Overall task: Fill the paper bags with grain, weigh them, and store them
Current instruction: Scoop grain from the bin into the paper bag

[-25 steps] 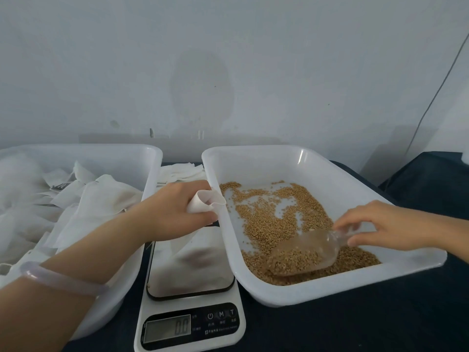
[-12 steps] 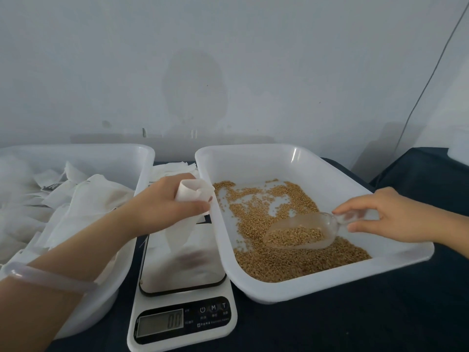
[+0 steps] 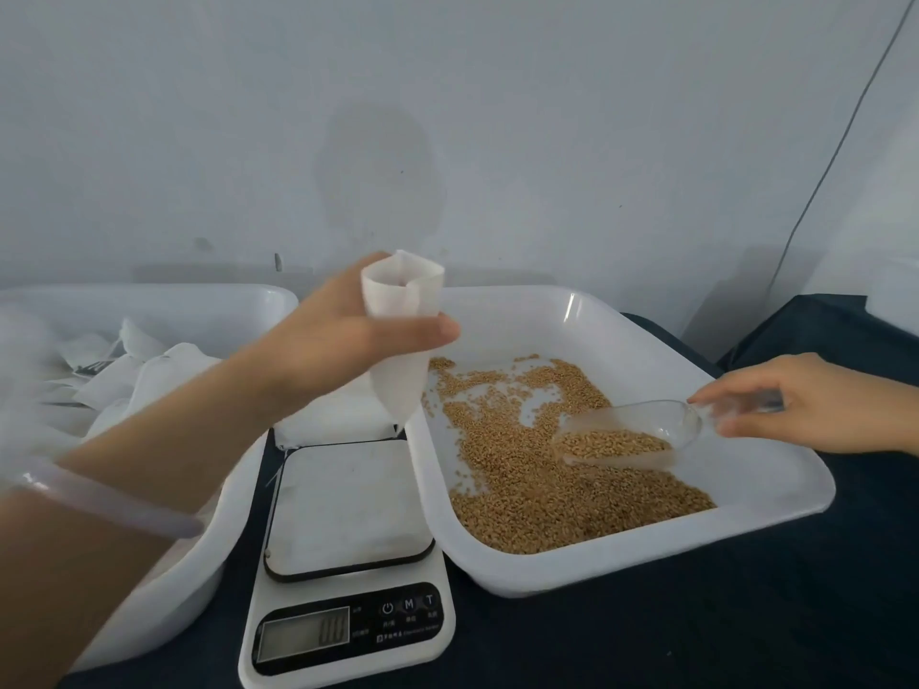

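Your left hand point(image 3: 343, 335) grips a small white paper bag point(image 3: 402, 385) just below its open mouth, thumb and fingers curled round it. You hold it upright in the air, mouth facing up. Its narrow lower end hangs near the left rim of the grain tray point(image 3: 522, 320), above the far edge of the scale point(image 3: 348, 504). Your right hand point(image 3: 815, 405), well apart from the left, pinches the handle of a clear plastic scoop point(image 3: 631, 430) between thumb and fingertips. The scoop lies low over the right side of the tray, partly loaded with grain, its open end pointing left toward the bag. Whether its underside touches the grain beneath cannot be told. The loose grain point(image 3: 537, 489) spreads across the tray's floor, thickest toward the near edge, with bare white patches farther back. Bag and scoop are apart, with a stretch of grain between them. The scale stands between the two trays on a dark cloth point(image 3: 696, 639), nothing resting on its platform; its display point(image 3: 303, 639) is lit but the digits are too blurred to read. A flat stack of white bags point(image 3: 333, 415) lies just behind the scale. To your left, a second white tray point(image 3: 189, 310) holds a heap of more white bags point(image 3: 149, 375). A pale bracelet point(image 3: 99, 494) circles your left wrist. A thin cable point(image 3: 835, 151) runs down the wall at the far right.
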The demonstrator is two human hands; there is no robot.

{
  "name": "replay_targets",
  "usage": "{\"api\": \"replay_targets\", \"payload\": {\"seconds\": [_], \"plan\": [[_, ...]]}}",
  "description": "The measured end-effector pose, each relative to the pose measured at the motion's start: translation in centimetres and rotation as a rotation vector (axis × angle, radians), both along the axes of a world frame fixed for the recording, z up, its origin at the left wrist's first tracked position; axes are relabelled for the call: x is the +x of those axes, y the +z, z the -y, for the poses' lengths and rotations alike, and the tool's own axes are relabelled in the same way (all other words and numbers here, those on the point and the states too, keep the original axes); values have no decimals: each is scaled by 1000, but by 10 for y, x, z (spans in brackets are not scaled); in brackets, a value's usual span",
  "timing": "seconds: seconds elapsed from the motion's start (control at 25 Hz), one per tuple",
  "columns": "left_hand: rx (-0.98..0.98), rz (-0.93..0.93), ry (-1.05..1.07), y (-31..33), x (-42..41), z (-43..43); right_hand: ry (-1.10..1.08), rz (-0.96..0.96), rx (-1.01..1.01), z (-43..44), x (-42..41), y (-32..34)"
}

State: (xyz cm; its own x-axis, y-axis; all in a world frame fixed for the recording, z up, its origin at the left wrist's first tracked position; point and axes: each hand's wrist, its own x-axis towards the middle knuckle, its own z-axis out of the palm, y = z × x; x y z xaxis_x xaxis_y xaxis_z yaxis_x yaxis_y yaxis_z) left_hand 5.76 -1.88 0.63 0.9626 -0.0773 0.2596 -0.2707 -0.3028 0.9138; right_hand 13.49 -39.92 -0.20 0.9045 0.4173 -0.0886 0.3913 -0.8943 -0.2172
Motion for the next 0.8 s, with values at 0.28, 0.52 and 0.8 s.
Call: {"api": "replay_targets", "payload": {"seconds": [0.28, 0.52, 0.8], "plan": [[53, 33, -6, -20, 24, 49, 33, 61, 166, 2, -8, 14], [262, -39, -39, -48, 40, 65, 52, 203, 240, 0, -11, 62], [445, -41, -33, -55, 37, 67, 117, 157, 86, -36, -7, 61]]}}
